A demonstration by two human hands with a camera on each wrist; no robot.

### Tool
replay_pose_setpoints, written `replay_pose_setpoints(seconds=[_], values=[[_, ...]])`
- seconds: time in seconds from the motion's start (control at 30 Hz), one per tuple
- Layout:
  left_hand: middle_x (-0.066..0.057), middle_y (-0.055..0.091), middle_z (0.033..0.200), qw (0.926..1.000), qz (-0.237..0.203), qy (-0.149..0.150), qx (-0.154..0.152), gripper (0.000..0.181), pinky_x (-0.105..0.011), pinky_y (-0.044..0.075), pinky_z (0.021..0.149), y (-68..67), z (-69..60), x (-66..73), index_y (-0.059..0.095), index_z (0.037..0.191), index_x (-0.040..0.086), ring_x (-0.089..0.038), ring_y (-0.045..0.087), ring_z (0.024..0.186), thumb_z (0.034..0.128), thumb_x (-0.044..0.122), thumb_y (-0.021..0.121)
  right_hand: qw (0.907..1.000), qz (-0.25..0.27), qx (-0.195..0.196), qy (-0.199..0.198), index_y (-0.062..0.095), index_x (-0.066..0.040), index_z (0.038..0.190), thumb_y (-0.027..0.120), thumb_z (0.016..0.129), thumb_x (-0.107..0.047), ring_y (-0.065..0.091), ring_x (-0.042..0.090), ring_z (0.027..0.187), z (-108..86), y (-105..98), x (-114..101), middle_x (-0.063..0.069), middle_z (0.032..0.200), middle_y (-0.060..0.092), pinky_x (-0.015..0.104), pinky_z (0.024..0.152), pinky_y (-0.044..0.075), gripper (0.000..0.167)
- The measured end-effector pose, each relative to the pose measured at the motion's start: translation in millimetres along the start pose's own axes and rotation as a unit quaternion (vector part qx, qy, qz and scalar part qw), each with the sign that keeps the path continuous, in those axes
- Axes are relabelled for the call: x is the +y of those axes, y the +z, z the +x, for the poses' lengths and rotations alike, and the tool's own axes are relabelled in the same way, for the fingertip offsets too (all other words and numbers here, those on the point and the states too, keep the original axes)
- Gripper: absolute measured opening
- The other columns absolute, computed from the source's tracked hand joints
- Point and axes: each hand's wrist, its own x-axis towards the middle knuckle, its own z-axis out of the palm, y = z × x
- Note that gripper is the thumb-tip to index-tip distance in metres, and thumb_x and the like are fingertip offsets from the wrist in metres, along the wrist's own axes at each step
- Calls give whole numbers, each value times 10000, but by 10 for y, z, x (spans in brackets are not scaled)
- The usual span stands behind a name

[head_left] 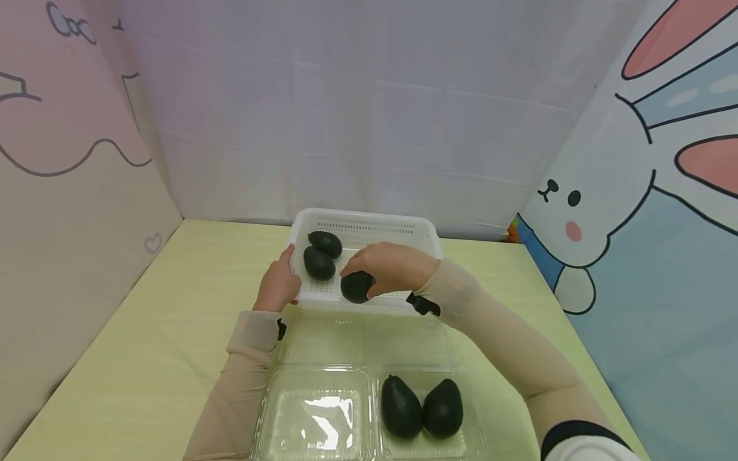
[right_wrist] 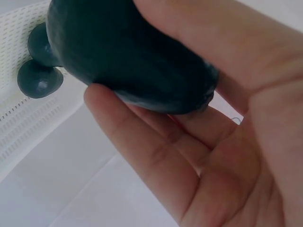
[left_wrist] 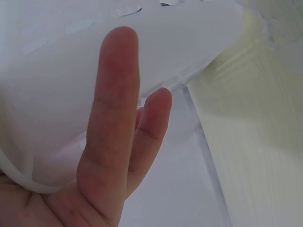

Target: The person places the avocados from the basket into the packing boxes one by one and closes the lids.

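Observation:
A white perforated plastic basket [head_left: 369, 218] stands at the back of the table. Two dark avocados [head_left: 319, 263] lie in its left part. My right hand [head_left: 398, 264] grips another avocado [right_wrist: 128, 56] over the front of the basket, fingers and thumb around it. At the basket's front left corner rests my left hand [head_left: 278, 282]; in the left wrist view its index finger [left_wrist: 113, 99] lies straight along the basket's outer wall. Nearer, in the right compartment of a clear plastic tray [head_left: 268, 410], sit two avocados [head_left: 401, 407], side by side and touching.
The clear tray's left compartment shows a bright reflection. Behind it, a clear lid [head_left: 323, 339] reaches to the basket's front. A pale yellow tabletop [head_left: 190, 333] lies under everything. A white curtain [head_left: 369, 128] hangs behind, with cartoon-printed panels [head_left: 663, 256] on both sides.

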Motion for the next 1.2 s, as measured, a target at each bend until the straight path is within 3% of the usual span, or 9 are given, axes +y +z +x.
replay_pose_setpoints(seconds=[0.4,0.87,1.2], values=[[-274,437,1195,10000,-59,-30,-11,718,-297,544,466,11,9,-19,161,1563,140,-348,551,817,914,-2,434,9998,101,-108,158,652,-121,1255,802,773,-108,613,163,1091,-99,-6,-40,0,1191,668,286,934,490,505],[-274,429,1204,9999,-52,-78,-62,718,-292,543,468,8,63,-45,152,1565,145,-356,551,839,921,8,437,9999,111,40,104,663,-137,1239,804,764,-114,614,144,1058,-140,92,-39,-17,1161,674,271,909,495,496],[-277,428,1211,9999,-63,-54,-98,723,-267,526,447,16,124,-82,146,1566,147,-336,561,783,921,9,441,9995,31,6,301,655,-157,1254,814,767,-140,610,142,1053,-181,112,-58,-20,1163,665,262,880,506,513]])
